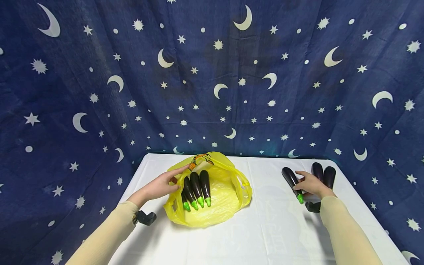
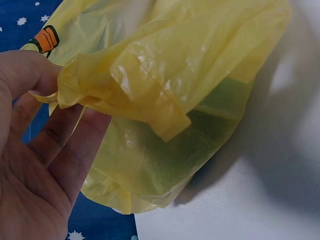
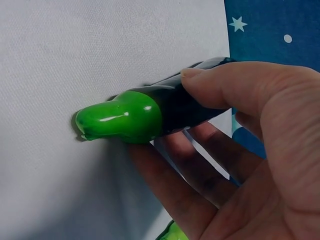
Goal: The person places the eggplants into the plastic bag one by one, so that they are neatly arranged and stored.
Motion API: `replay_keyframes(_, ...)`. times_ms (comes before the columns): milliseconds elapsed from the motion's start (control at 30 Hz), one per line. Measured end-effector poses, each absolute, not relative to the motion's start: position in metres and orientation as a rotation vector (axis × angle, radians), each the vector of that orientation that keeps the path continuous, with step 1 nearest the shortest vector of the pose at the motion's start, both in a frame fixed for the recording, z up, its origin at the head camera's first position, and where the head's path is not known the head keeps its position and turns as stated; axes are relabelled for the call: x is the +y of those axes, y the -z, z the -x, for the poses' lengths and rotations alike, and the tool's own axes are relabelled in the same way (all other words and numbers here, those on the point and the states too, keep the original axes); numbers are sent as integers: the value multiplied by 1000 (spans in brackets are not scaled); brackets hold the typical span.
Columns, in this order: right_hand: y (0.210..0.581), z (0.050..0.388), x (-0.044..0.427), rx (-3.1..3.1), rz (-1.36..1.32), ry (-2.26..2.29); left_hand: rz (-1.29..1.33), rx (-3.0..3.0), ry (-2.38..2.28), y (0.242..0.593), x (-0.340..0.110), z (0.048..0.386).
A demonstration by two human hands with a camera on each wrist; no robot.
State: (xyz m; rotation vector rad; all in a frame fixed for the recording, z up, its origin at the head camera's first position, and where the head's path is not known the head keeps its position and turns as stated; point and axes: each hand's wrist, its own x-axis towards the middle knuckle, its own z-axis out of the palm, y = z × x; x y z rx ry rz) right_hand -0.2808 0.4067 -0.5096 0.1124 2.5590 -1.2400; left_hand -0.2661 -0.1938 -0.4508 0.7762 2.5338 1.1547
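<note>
An open yellow plastic bag (image 1: 220,209) lies on the table with several dark purple eggplants (image 1: 196,184) inside, their green stem ends toward me. My left hand (image 1: 162,186) holds the bag's left rim; the left wrist view shows the thumb and fingers pinching the crumpled yellow plastic (image 2: 150,80). Far to the right, my right hand (image 1: 313,184) grips another eggplant (image 1: 289,176) between thumb and fingers. Its glossy green cap (image 3: 117,115) points away from the palm in the right wrist view. Two more eggplants (image 1: 317,171) lie just beyond this hand, partly hidden by it.
Both hands work over a table with a white cover (image 1: 261,228). A dark blue cloth with moons and stars (image 1: 198,92) hangs behind the table and along its sides. A black wrist device (image 1: 145,218) sits on the left wrist, with another (image 1: 313,207) on the right.
</note>
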Motion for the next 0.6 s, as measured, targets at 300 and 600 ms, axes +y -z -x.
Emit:
replay_keyframes(300, 510, 278, 403, 2562, -115, 1282, -767, 2555, -1161, 451, -191, 266)
replay_keyframes(600, 506, 274, 389, 2460, -72, 1492, -720, 2540, -1164, 452, -190, 265)
